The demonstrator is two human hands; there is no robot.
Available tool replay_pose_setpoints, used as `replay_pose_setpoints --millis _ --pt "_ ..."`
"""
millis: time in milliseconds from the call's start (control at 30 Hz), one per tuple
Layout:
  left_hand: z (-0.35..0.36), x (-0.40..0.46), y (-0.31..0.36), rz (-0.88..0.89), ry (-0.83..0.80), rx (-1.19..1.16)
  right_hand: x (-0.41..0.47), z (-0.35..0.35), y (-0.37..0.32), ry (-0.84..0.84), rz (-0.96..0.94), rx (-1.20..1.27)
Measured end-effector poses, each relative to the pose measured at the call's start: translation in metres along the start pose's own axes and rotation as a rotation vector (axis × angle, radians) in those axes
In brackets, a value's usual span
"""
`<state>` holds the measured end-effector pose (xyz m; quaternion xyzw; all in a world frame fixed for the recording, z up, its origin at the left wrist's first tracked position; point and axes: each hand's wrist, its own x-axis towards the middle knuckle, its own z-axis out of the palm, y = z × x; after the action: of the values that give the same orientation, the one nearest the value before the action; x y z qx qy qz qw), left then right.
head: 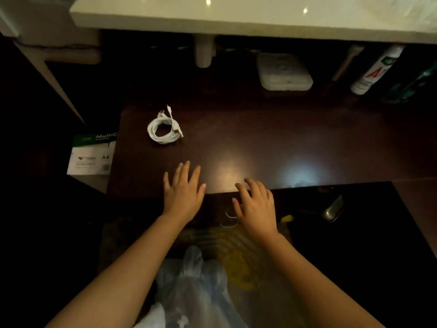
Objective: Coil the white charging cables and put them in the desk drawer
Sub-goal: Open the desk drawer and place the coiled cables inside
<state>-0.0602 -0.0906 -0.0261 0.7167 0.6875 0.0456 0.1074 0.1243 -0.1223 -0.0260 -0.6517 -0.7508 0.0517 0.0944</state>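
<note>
A coiled bundle of white charging cables (163,129) lies on the dark wooden desk top (260,138), near its left end, with the plug ends sticking up. My left hand (183,191) rests flat and empty at the desk's front edge, fingers spread, well below the coil. My right hand (256,207) hovers over the open drawer (212,233) below the edge, fingers apart and slightly curled. A thin white cable loop (229,220) shows in the drawer just left of that hand; I cannot tell whether the fingers touch it.
At the back of the desk sit a white flat box (283,72), a white spray can (376,69) and a dark green bottle (411,86). A white shelf (236,17) overhangs them. A pack of A4 paper (93,155) lies left. A plastic bag (196,287) fills the drawer's front.
</note>
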Motion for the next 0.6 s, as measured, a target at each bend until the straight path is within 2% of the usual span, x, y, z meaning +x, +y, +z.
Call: replay_pose_setpoints --millis 67,233,467,533,600 --pt "0.01 -0.007 0.005 -0.003 -0.007 0.01 -0.021 0.015 0.014 -0.023 0.013 -0.017" --pt "0.041 -0.021 0.006 0.015 -0.127 0.081 -0.035 0.057 0.036 -0.324 0.076 -0.016" --pt "0.057 -0.02 0.003 0.015 -0.083 0.107 -0.022 0.108 0.054 -0.581 0.112 -0.049" --pt "0.055 -0.02 0.002 0.017 -0.085 0.104 -0.024 0.117 0.056 -0.622 0.122 -0.024" --pt "0.055 -0.024 0.002 0.023 -0.087 0.098 -0.026 0.121 0.058 -0.591 0.121 -0.014"
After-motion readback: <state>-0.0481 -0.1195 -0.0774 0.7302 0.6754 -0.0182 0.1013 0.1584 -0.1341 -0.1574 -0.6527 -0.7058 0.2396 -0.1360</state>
